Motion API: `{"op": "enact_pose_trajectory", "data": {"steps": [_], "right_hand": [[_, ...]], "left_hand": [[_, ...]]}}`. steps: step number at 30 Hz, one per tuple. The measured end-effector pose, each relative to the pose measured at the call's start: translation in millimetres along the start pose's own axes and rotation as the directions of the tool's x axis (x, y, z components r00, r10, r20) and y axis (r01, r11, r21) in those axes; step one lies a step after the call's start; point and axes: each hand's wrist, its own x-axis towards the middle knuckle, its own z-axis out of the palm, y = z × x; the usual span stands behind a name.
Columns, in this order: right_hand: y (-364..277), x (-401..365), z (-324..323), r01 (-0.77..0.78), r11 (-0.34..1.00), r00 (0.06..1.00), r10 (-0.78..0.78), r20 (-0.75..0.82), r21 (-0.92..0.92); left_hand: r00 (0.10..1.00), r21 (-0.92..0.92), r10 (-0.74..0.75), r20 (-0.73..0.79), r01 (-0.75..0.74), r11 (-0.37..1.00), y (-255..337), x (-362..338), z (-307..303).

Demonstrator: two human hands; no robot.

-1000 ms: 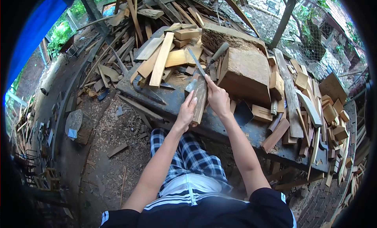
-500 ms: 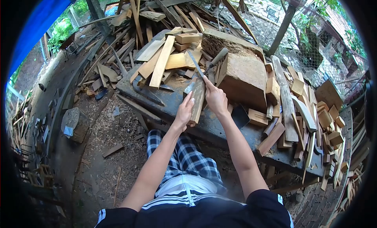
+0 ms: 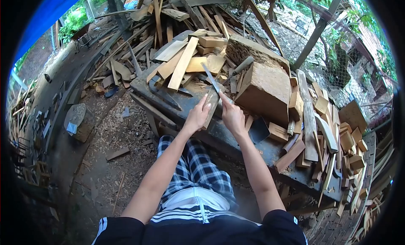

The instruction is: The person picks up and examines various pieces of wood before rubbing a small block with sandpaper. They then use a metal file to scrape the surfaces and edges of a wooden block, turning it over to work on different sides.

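Narrow brown wood held at the bench under a long grey blade

The person's left hand (image 3: 197,117) grips a narrow brown length of wood (image 3: 214,103) over the near edge of a dark, worn workbench (image 3: 225,139), covering part of its side. The right hand (image 3: 233,117) is closed around a tool with a long, slim grey metal blade (image 3: 209,77), which crosses the wood's far end (whether it touches there is hard to tell). The tool's grip is mostly hidden in the fist.

White stripes mark the black sleeves (image 3: 122,231); any print on the bluish scrap (image 3: 71,127) atop the stump (image 3: 80,122) is too small to read.

Beyond the hands, pale flat boards (image 3: 183,63) lie piled. A bulky squared brown block (image 3: 265,88) fills the bench right of them, with a wooden-handled tool (image 3: 244,64) leaning beside it. Farther right, stacked offcuts (image 3: 356,162) run toward the dark rim of the view, which cuts off the scene.
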Motion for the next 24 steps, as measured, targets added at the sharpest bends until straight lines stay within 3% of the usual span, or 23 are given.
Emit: {"op": "enact_pose_trajectory", "data": {"steps": [2,5,7,8,10,13,14,16,18,19,22,23,24], "right_hand": [[0.4,13.2,-1.6,-0.075,0.997,0.996,0.076,-0.039,0.037],[2.6,17.1,-2.6,-0.021,1.0,0.998,0.021,-0.054,-0.004],[-2.2,-0.5,-1.0,0.045,0.999,0.994,-0.044,-0.099,0.001],[-4.2,-13.9,-2.8,0.033,0.997,0.999,-0.032,0.01,-0.063],[-4.2,-37.5,0.3,0.136,0.986,0.99,-0.138,-0.012,-0.096],[-1.5,-16.5,-7.0,0.093,0.989,0.996,-0.091,0.022,-0.119],[-4.7,-1.0,-10.2,0.002,0.991,1.0,-0.003,-0.008,-0.136],[30.5,38.6,14.6,-0.03,0.989,0.992,0.012,-0.122,-0.145],[31.9,39.3,6.0,-0.028,0.994,0.997,0.021,-0.071,-0.107],[30.3,36.3,5.4,-0.036,0.996,0.999,0.035,-0.011,-0.085],[34.3,18.2,8.5,-0.084,0.997,0.994,0.084,-0.065,0.002],[36.6,16.2,9.2,-0.16,0.978,0.984,0.169,-0.059,0.136],[32.1,11.0,5.1,-0.168,0.977,0.983,0.176,-0.053,0.135]], "left_hand": [[1.0,-0.002,-0.016,0.023,0.016,1.0,-1.3,2.7,2.2],[1.0,0.01,-0.015,-0.019,0.015,1.0,-0.8,4.0,7.6],[0.996,0.07,0.075,-0.047,-0.071,0.995,-8.6,4.5,10.4],[0.996,0.07,0.073,-0.06,-0.069,0.995,-10.1,6.9,8.8],[0.999,0.124,0.017,-0.028,-0.013,0.992,-9.4,6.7,9.9],[1.0,0.151,0.007,0.012,-0.009,0.989,3.8,0.2,6.3],[0.999,0.19,-0.029,0.038,0.021,0.982,9.8,-1.3,5.3],[1.0,0.23,0.014,0.021,-0.019,0.973,12.3,-6.5,9.0],[0.992,0.291,-0.096,0.079,0.07,0.954,23.2,-17.0,2.1],[0.994,0.283,-0.079,0.078,0.054,0.958,20.8,-19.3,0.2],[0.989,0.267,-0.089,0.115,0.055,0.962,16.7,-14.0,2.7],[0.987,0.258,-0.101,0.121,0.067,0.964,7.3,-14.0,9.3],[0.994,0.019,-0.04,0.105,0.038,0.999,-7.6,-7.3,15.1]]}}
